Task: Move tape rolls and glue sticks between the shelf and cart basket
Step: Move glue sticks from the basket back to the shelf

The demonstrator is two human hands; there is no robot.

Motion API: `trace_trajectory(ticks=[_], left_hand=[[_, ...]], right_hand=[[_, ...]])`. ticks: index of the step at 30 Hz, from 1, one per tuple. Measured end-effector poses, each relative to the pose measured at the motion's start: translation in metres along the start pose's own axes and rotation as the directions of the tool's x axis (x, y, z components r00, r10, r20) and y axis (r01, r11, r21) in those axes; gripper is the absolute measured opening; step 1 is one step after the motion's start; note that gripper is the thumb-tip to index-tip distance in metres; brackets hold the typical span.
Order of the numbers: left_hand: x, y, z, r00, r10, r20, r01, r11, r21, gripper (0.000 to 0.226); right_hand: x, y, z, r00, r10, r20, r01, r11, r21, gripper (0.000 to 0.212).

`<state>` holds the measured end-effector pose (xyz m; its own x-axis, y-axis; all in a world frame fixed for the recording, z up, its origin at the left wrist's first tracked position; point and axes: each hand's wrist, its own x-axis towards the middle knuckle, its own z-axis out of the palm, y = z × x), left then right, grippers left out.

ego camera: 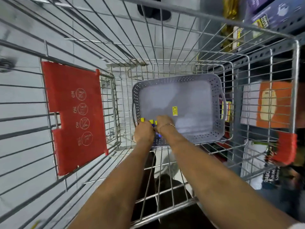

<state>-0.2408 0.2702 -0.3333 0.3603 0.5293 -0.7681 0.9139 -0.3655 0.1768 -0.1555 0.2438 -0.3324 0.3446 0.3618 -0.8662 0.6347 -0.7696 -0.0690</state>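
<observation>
A grey perforated plastic basket (pixel 214 103) lies in the bottom of a wire shopping cart (pixel 165 63). Both my hands reach down into the basket's near left corner. My left hand (pixel 144 132) is closed around glue sticks (pixel 151 121) with yellow caps and blue bodies that poke out above the fingers. My right hand (pixel 165 123), wearing a thin bracelet, touches the same bunch from the right; its fingers are hidden. A small yellow sticker (pixel 175 111) sits on the basket floor. No tape rolls are visible.
The cart's red child-seat flap (pixel 74 113) is folded down at the left. Shelves (pixel 272 17) with boxed and bagged goods stand behind the cart's right wall, including an orange package (pixel 272 104). Grey tiled floor shows through the wires.
</observation>
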Motion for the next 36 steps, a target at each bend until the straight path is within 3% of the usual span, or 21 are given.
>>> trace_trajectory(ticks=[5,9,12,14,15,17,19,22,24,27,33,36], left_hand=[[0.001,0.009,-0.003,0.998,0.063,0.012,-0.062,0.998,-0.032,0.026],[-0.006,0.031,-0.031,0.986,0.167,-0.009,-0.166,0.974,-0.156,0.04],[-0.02,0.065,-0.061,0.964,0.25,-0.092,-0.266,0.894,-0.36,0.03],[-0.039,0.093,-0.083,0.94,0.292,-0.179,-0.342,0.832,-0.437,0.022],[-0.055,0.114,-0.093,0.916,0.34,-0.214,-0.402,0.795,-0.455,0.02],[-0.085,0.147,-0.103,0.87,0.431,-0.239,-0.489,0.692,-0.532,0.017],[-0.138,0.189,-0.103,0.775,0.584,-0.243,-0.604,0.569,-0.558,0.015],[-0.223,0.239,-0.081,0.52,0.825,-0.219,-0.767,0.339,-0.545,0.011],[-0.29,0.268,-0.048,0.362,0.921,-0.142,-0.814,0.238,-0.529,0.017],[-0.38,0.292,0.018,0.216,0.976,0.023,-0.83,0.197,-0.522,0.022],[-0.522,0.286,0.162,-0.017,0.985,0.172,-0.874,0.069,-0.481,0.019],[-0.57,0.282,0.225,-0.049,0.973,0.224,-0.87,0.069,-0.488,0.016]], right_hand=[[-0.003,0.022,-0.005,0.994,0.096,-0.048,-0.092,0.992,0.085,0.029],[-0.021,0.048,-0.038,0.982,0.128,-0.143,-0.091,0.966,0.241,0.036],[-0.051,0.074,-0.071,0.964,0.138,-0.229,-0.036,0.916,0.399,0.02],[-0.081,0.097,-0.086,0.917,0.194,-0.349,0.04,0.826,0.563,0.008],[-0.107,0.114,-0.092,0.871,0.244,-0.427,0.1,0.762,0.64,0.005],[-0.156,0.139,-0.094,0.79,0.324,-0.52,0.264,0.585,0.766,0.02],[-0.228,0.169,-0.084,0.694,0.433,-0.575,0.437,0.381,0.815,0.028],[-0.323,0.206,-0.045,0.486,0.633,-0.602,0.594,0.266,0.759,0.039],[-0.386,0.238,-0.001,0.326,0.775,-0.541,0.656,0.226,0.72,0.045],[-0.462,0.28,0.075,0.133,0.927,-0.35,0.694,0.165,0.701,0.046],[-0.571,0.335,0.229,-0.135,0.99,-0.028,0.645,0.109,0.756,0.04],[-0.608,0.356,0.299,-0.272,0.956,0.11,0.566,0.067,0.822,0.021]])
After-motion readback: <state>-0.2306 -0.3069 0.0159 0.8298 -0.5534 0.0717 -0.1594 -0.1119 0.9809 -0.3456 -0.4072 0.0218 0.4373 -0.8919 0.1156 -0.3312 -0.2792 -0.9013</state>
